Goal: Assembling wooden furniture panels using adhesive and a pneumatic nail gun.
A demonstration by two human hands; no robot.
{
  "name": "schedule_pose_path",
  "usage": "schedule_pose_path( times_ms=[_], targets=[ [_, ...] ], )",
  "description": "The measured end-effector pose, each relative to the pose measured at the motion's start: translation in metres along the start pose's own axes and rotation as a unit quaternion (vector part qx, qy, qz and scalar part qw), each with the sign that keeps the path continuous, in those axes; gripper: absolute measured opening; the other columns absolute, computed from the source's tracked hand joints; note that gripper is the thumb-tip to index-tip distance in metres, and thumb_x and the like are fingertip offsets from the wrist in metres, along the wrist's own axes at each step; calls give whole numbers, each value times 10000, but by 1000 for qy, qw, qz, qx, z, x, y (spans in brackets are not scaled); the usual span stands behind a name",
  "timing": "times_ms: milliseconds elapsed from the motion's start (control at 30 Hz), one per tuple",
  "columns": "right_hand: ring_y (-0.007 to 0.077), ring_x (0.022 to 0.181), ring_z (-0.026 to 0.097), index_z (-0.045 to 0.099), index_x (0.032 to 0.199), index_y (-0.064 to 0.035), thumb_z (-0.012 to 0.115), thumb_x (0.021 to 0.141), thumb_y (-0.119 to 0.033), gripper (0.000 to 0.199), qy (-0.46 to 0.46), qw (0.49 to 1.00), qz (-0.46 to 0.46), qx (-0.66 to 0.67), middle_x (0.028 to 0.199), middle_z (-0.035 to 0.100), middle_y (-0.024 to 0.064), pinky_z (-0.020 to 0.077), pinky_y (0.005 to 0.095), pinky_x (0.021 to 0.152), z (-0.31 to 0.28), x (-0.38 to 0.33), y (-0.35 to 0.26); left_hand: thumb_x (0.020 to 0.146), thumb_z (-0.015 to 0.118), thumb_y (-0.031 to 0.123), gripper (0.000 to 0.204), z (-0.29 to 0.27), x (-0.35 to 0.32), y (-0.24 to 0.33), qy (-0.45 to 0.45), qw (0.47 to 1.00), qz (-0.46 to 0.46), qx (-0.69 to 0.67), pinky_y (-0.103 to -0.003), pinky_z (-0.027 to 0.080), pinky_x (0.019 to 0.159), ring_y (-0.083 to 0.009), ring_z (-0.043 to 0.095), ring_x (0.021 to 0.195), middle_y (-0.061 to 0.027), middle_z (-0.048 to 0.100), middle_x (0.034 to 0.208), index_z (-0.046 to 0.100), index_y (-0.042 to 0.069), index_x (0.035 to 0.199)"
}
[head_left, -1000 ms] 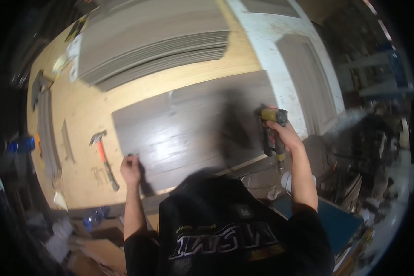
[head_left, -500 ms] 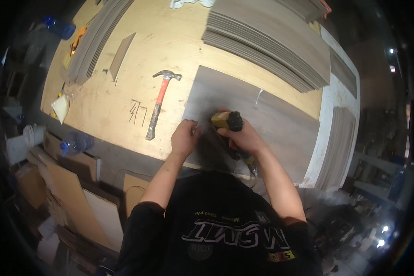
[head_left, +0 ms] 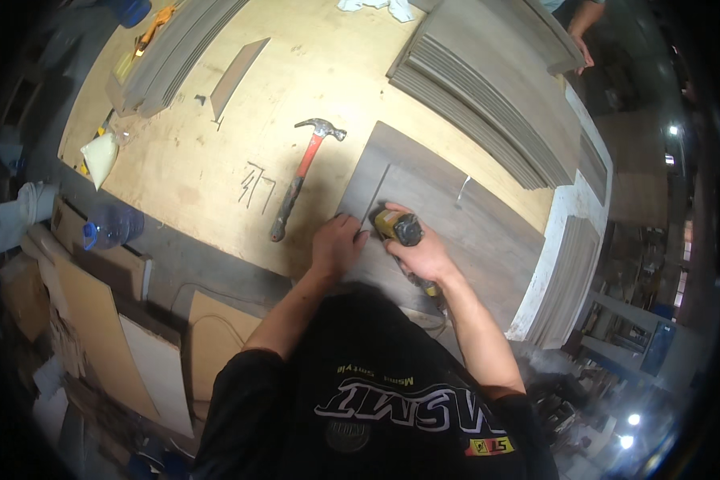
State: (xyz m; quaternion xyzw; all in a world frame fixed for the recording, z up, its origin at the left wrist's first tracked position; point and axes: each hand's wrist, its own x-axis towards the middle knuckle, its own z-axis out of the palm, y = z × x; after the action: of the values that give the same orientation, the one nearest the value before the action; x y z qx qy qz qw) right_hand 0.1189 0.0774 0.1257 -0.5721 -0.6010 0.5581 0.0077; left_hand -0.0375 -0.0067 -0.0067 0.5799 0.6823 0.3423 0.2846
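A dark grey wood-look board point(head_left: 488, 232) lies flat before me on the pale workbench. My right hand point(head_left: 426, 252) grips a yellow-and-black hand-held power tool point(head_left: 400, 228) upright over the board; its working end is hidden. Left of the tool, my left hand point(head_left: 340, 244) rests at the board's left edge with its fingers curled together. A narrow dark line point(head_left: 376, 194) runs from these fingers toward the board's far edge; whether it is a groove or a thin strip, I cannot tell. A red-handled claw hammer point(head_left: 305, 172) lies left of the board.
Several bent metal rods point(head_left: 256, 186) lie left of the hammer. Stacked grey panels point(head_left: 488, 104) stand at the far right, with another person's hand point(head_left: 582, 52) beside them. More panels point(head_left: 176, 60) lie far left. A large blue bottle point(head_left: 116, 225) stands below the bench's left side.
My view has shifted, and the bench things sit farther right in it. The dark line on the board now shows beside the tool. The other person's hand has come further into view.
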Motion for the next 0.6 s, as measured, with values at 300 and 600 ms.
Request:
schedule_pose_path(
  times_ms=[300,600],
  targets=[
    [121,571,567,352,1585,-162,682,866,-88,795,54,972,52,223,1081,652,81,496,294,553,-59,-64,28,883,747,271,216,-6,3,11,-51,995,-86,-12,-466,526,753,-347,668,854,-124,673,948,662,77,923],
    [104,616,574,324,1593,-159,688,869,-9,824,322,918,113,204,1034,645,76,491,281,544,-134,-169,165,906,738,259,169,3,16,21,-66,989,-122,46,-420,514,689,-313,651,730,-89,665,795,665,108,925]
  ],
)
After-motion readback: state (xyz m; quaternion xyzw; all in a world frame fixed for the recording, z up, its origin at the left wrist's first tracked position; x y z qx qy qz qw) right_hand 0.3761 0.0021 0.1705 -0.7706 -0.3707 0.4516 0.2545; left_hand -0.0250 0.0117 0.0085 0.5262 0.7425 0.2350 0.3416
